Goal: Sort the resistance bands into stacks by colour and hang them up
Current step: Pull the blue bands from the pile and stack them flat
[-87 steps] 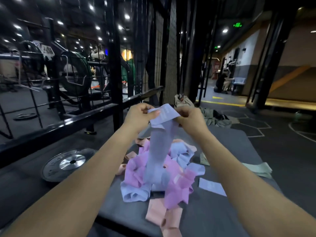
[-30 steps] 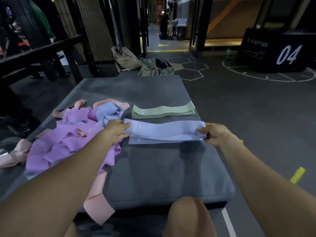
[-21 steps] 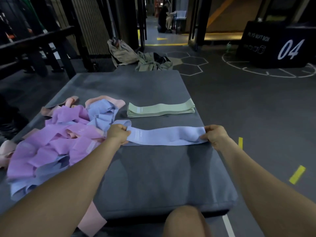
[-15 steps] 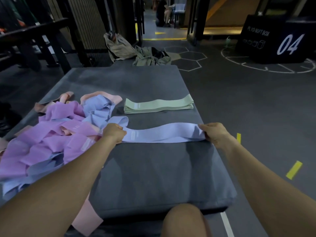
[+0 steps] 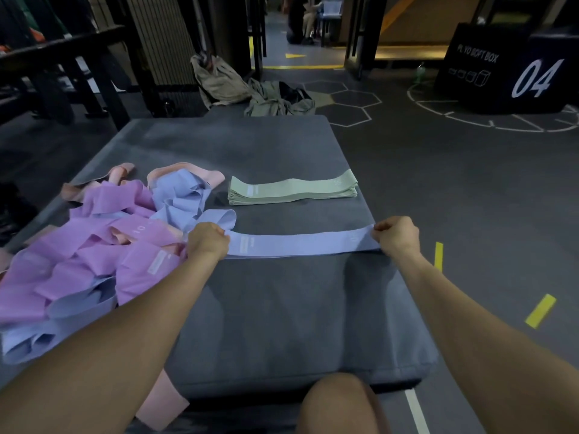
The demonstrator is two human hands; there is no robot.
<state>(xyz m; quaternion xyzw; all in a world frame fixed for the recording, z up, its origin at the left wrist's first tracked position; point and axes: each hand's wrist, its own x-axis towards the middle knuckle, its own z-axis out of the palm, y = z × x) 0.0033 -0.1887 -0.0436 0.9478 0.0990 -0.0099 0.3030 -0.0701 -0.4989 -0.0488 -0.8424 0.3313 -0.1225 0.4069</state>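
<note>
**Blue band held flat at both ends on the mat**

Head view: a blue resistance band [image 5: 300,245] is laid flat across the grey mat [image 5: 282,324], stretched between two hands. Its left end is gripped by the left hand [image 5: 207,242], fingers curled around it; its right end is pinched by the right hand [image 5: 396,234], fingers likewise curled shut on the fabric. Just beyond it, apart from it, a neat stack of green bands [image 5: 293,192] is seen. To the left a loose pile of purple, blue and pink bands [image 5: 103,245] is spread — one pink band [image 5: 159,405] hangs over the mat's near edge. A black box marked "04" [image 5: 507,70] is seen on the floor at far right.
</note>
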